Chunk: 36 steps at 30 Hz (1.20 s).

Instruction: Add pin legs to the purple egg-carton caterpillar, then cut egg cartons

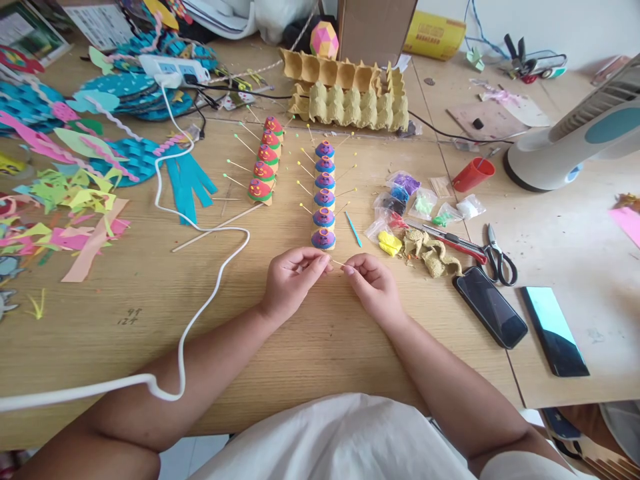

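Note:
My left hand (295,281) and my right hand (374,285) are both closed in a pinch, close together at the near end of a row of blue-purple clay-covered egg-carton cups (324,198). A thin wooden toothpick (338,263) spans the gap between my fingertips, one end at each hand. Whatever else sits in the left fingertips is hidden. Yellow-tipped sticks stand out from both sides of most blue cups, but none show on the nearest one. To the left is a row of red-green cups (261,191) with smiling faces and green-tipped sticks.
Right of my hands lie a blue clay tool (353,229), bagged clay (390,243), a utility knife (460,244), scissors (495,257) and two phones (491,307). A white cord (220,275) crosses the left side. Egg cartons (357,107) stand behind.

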Available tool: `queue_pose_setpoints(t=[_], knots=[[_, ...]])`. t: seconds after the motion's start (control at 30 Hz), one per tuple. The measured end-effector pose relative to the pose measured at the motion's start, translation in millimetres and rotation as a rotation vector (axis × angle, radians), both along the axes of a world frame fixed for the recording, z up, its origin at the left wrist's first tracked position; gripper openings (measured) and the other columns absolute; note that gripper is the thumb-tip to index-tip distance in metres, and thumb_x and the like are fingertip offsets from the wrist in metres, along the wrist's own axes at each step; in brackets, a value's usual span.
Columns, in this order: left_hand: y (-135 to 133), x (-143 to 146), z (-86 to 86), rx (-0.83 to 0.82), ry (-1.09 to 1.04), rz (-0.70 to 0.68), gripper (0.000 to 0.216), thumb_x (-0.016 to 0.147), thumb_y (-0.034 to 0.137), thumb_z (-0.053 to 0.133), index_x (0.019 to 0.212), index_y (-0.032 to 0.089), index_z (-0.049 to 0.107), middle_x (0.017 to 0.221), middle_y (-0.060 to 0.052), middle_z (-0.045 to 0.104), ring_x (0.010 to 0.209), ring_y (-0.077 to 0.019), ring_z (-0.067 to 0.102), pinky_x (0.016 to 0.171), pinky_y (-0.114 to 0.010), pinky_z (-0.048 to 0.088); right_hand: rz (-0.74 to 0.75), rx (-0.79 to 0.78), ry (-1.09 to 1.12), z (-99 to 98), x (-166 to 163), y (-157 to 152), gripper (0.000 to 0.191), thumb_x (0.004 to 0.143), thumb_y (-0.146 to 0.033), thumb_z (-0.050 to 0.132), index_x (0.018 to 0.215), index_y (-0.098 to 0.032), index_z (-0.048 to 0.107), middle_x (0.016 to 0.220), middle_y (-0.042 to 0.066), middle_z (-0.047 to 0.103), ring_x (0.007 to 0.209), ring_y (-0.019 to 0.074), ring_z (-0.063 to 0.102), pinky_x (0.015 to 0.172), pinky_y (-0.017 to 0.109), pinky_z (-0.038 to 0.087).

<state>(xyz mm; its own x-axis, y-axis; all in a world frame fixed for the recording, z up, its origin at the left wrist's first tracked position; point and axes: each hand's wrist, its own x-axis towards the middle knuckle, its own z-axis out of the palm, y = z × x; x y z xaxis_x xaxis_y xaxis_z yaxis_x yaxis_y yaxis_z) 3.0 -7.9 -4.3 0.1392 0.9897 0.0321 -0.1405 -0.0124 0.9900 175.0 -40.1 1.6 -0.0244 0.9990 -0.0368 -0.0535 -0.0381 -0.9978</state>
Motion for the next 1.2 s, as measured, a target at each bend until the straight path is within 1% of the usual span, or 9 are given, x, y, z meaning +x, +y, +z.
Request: queue_pose_setpoints(t=[0.17, 0.23, 0.53, 0.63, 0.77, 0.87, 0.97, 1.07, 1.2], knots=[[0.1, 1.4, 2.0, -0.015, -0.105, -0.135, 0.03, 0.082, 0.04, 0.082, 0.101, 0.018, 0.076, 0.08, -0.004, 0.078, 0.075, -0.0147, 0.074, 0.073, -0.025, 0.06, -0.015, 0.005, 0.025, 0.6, -0.6, -0.8, 0.036, 0.088, -0.055, 0.07, 0.084, -0.021, 0.062, 0.07, -0.003, 0.054, 0.058, 0.0092, 0.041, 0.055, 0.024, 0.034], [-0.3, 3.3, 2.6, 0.0, -0.094, -0.179, 0.027, 0.081, 0.038, 0.083, 0.098, 0.018, 0.076, 0.085, -0.005, 0.078, 0.079, -0.0154, 0.074, 0.076, -0.026, 0.06, -0.008, 0.014, 0.042, 0.0, -1.1, -1.1, 0.035, 0.088, -0.055, 0.071, 0.085, -0.021, 0.063, 0.072, -0.002, 0.057, 0.061, 0.0099, 0.045, 0.057, 0.025, 0.037], [-0.3, 4.6, 2.4, 0.099, 0.007, -0.165, 0.014, 0.085, 0.033, 0.078, 0.085, 0.019, 0.075, 0.086, -0.002, 0.077, 0.079, -0.014, 0.07, 0.074, -0.025, 0.056, 0.032, 0.033, 0.027, -4.4, -2.5, -1.9, 0.032, 0.089, -0.053, 0.071, 0.087, -0.022, 0.065, 0.074, -0.001, 0.06, 0.064, 0.0111, 0.05, 0.06, 0.026, 0.042], [0.0, 4.0, 4.4, 0.131, 0.035, -0.081, 0.017, 0.088, 0.035, 0.074, 0.083, 0.019, 0.072, 0.083, -0.002, 0.073, 0.079, -0.0137, 0.068, 0.075, -0.025, 0.055, 0.018, 0.06, -0.057, -4.3, -2.4, -2.8, 0.03, 0.091, -0.052, 0.069, 0.089, -0.022, 0.066, 0.076, 0.0, 0.062, 0.066, 0.0119, 0.051, 0.061, 0.026, 0.042], [8.9, 2.0, -0.5, 0.144, -0.02, 0.227, 0.021, 0.09, 0.039, 0.071, 0.09, 0.02, 0.064, 0.093, -0.005, 0.074, 0.082, -0.014, 0.068, 0.068, -0.024, 0.054, -0.069, 0.162, -0.259, -2.2, 0.1, -1.3, 0.02, 0.095, -0.043, 0.064, 0.098, -0.023, 0.068, 0.085, 0.002, 0.067, 0.076, 0.0149, 0.059, 0.072, 0.03, 0.05], [22.0, -1.5, -8.9, 0.117, -0.064, 0.355, 0.024, 0.09, 0.04, 0.071, 0.093, 0.021, 0.058, 0.095, -0.005, 0.074, 0.083, -0.0131, 0.07, 0.066, -0.022, 0.054, -0.141, 0.269, -0.433, -0.6, 3.9, 3.2, 0.016, 0.095, -0.036, 0.063, 0.103, -0.024, 0.069, 0.092, 0.004, 0.068, 0.086, 0.0183, 0.062, 0.082, 0.034, 0.053], [34.6, -5.3, -16.8, 0.092, -0.047, 0.38, 0.027, 0.088, 0.042, 0.072, 0.094, 0.02, 0.056, 0.096, -0.005, 0.073, 0.084, -0.0125, 0.071, 0.067, -0.021, 0.056, -0.168, 0.34, -0.58, 0.3, 7.6, 7.8, 0.02, 0.094, -0.032, 0.063, 0.112, -0.025, 0.069, 0.107, 0.008, 0.069, 0.101, 0.0228, 0.064, 0.092, 0.041, 0.053], [43.3, -7.9, -22.5, 0.06, -0.032, 0.364, 0.029, 0.086, 0.041, 0.074, 0.094, 0.019, 0.056, 0.094, -0.004, 0.073, 0.083, -0.0124, 0.071, 0.076, -0.026, 0.059, -0.163, 0.356, -0.722, 1.8, 9.3, 10.3, 0.037, 0.091, -0.031, 0.065, 0.128, -0.026, 0.064, 0.125, 0.012, 0.066, 0.118, 0.0279, 0.061, 0.103, 0.049, 0.049], [48.2, -9.6, -27.4, 0.082, -0.005, 0.358, 0.027, 0.086, 0.039, 0.073, 0.093, 0.018, 0.057, 0.095, -0.005, 0.073, 0.084, -0.0129, 0.071, 0.079, -0.027, 0.059, -0.043, 0.324, -0.859, 5.5, 8.4, 18.1, 0.06, 0.087, -0.033, 0.071, 0.143, -0.023, 0.053, 0.139, 0.016, 0.059, 0.131, 0.0327, 0.054, 0.111, 0.054, 0.044]])
